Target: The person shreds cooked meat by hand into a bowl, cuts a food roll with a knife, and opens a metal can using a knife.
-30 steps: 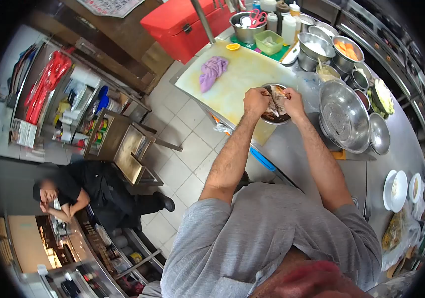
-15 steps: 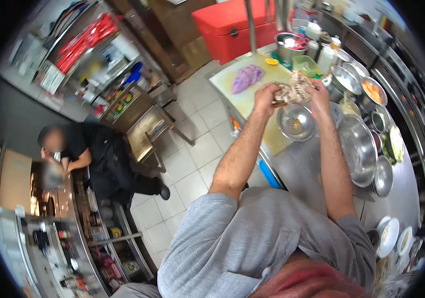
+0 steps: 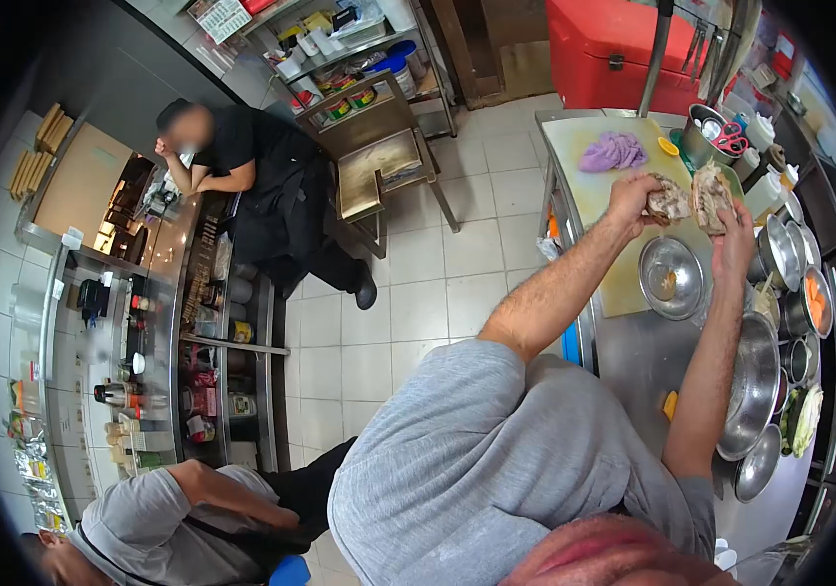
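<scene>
a: "surface & room?"
b: "yellow-stained white cutting board (image 3: 592, 217) on steel counter (image 3: 631, 344), pale tiled floor (image 3: 469, 239). crumpled purple cloth (image 3: 613, 151) on board."
a: "meat?"
b: "two pale ragged meat pcs (image 3: 708, 198), held apart: left hand (image 3: 636, 200) pinching one, right hand (image 3: 732, 241) gripping other."
a: "containers?"
b: "shiny round steel bowl (image 3: 652, 295) near hands, w/ brownish bits (image 3: 669, 284). smaller steel bowl (image 3: 822, 329) w/ orange chunks (image 3: 815, 299), right side."
</scene>
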Tool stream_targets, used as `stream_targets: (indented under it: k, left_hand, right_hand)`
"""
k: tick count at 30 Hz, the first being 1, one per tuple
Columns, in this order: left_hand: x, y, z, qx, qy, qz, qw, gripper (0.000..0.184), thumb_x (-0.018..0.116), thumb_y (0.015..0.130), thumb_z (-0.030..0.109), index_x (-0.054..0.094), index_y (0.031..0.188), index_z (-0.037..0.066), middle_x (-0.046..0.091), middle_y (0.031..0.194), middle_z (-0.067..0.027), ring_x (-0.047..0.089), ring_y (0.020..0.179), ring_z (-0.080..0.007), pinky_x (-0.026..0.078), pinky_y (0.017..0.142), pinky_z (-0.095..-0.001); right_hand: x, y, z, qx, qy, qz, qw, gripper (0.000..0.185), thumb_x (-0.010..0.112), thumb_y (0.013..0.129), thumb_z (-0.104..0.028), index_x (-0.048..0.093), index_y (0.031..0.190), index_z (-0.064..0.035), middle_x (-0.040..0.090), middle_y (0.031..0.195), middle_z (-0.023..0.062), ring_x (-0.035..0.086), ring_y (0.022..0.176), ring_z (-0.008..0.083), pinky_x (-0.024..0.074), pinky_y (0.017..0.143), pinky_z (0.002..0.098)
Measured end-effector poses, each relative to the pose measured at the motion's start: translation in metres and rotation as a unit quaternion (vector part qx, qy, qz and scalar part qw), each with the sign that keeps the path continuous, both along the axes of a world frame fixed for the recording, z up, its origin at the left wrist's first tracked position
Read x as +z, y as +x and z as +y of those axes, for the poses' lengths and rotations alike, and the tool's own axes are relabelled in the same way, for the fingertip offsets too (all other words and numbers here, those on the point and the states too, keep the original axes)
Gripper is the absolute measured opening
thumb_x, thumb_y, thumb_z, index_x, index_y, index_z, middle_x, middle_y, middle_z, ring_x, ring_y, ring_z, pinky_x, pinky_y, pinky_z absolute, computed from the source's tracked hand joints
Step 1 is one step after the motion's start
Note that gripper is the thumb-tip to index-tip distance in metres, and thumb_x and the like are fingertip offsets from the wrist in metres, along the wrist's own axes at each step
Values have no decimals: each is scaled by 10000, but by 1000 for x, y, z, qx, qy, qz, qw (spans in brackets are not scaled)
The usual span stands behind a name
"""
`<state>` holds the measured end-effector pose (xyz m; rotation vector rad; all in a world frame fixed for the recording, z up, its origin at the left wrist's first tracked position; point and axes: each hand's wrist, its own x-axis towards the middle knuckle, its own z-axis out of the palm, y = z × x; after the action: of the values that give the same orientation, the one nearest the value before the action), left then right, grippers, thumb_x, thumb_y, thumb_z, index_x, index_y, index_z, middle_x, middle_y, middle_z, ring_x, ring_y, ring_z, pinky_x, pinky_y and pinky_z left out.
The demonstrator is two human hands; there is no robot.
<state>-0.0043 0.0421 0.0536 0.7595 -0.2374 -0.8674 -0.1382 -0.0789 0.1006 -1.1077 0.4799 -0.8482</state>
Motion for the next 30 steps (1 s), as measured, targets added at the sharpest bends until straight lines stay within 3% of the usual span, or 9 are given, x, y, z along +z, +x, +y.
stream_targets:
  k: [5, 6, 8, 13, 17, 23, 25, 27, 30]
  left_hand:
    - [-25, -33, -19, 44, 68, 3, 997, 148, 587, 729, 13, 536, 866, 33, 597, 750, -73, 592, 606, -196, 522, 507, -399]
    - [-47, -38, -57, 89, 274, -47, 956, 130, 599, 711, 4, 548, 827, 34, 590, 729, -63, 571, 594, -182, 501, 524, -357]
    - [-59, -46, -53, 146, 340, -169, 914, 106, 616, 672, -10, 564, 757, 26, 580, 686, -57, 541, 579, -160, 462, 542, -290]
    - [-72, -67, -20, 128, 241, -500, 822, 161, 645, 673, 77, 591, 791, -18, 565, 759, -166, 562, 804, -285, 477, 707, -355]
    - [-55, -66, 10, 118, 145, -543, 818, 247, 629, 721, 98, 591, 945, 0, 512, 966, -177, 537, 902, -336, 463, 833, -373]
    - [-104, -35, 63, 115, 164, -451, 870, 304, 644, 793, 156, 538, 1050, 35, 524, 1032, -124, 582, 883, -230, 518, 690, -345]
    - [-119, -17, 94, 78, 229, -450, 859, 321, 641, 813, 165, 537, 1090, 43, 613, 946, -103, 615, 806, -203, 511, 699, -322]
    - [-136, 1, 116, -3, 240, -356, 903, 323, 637, 822, 148, 549, 1105, 19, 603, 1036, -111, 611, 855, -190, 504, 712, -298]
    - [-125, 7, 141, -36, 298, -291, 908, 299, 618, 822, 124, 559, 1081, -12, 582, 1006, -79, 585, 834, -162, 502, 711, -293]
  right_hand:
    - [-61, -27, -24, -63, -174, 145, 972, 242, 569, 771, -2, 534, 1010, 21, 566, 1008, 103, 563, 845, 193, 457, 760, 287]
    - [-74, -34, -24, -63, -175, 146, 972, 242, 569, 771, -2, 534, 1010, 21, 566, 1008, 103, 563, 845, 193, 457, 760, 287]
    - [-99, -46, -20, -77, -226, 224, 945, 245, 582, 764, -20, 557, 1005, 17, 566, 977, 102, 540, 818, 194, 429, 748, 278]
    - [-126, -58, 8, -137, -429, 345, 824, 293, 606, 778, -84, 577, 1063, -24, 532, 992, 166, 507, 943, 286, 414, 839, 359]
    - [-130, -71, 34, -191, -476, 340, 788, 420, 637, 791, -185, 530, 1168, -36, 506, 1043, 195, 504, 946, 299, 417, 861, 366]
    - [-167, -82, 27, -253, 27, 241, 937, 721, 691, 747, -188, 315, 1338, -19, 520, 1050, 179, 521, 939, 234, 431, 837, 356]
    - [-154, -82, 26, -248, 63, 242, 936, 697, 693, 738, -180, 338, 1315, -17, 518, 1083, 175, 531, 911, 222, 460, 742, 325]
    - [-135, -87, 35, -213, 118, 276, 930, 666, 619, 781, -117, 267, 1346, -143, 445, 665, 2, 392, 485, 85, 316, 395, 237]
    - [-130, -78, 57, -237, 164, 280, 916, 508, 566, 777, -100, 374, 1245, -133, 492, 753, 47, 435, 525, 112, 379, 422, 261]
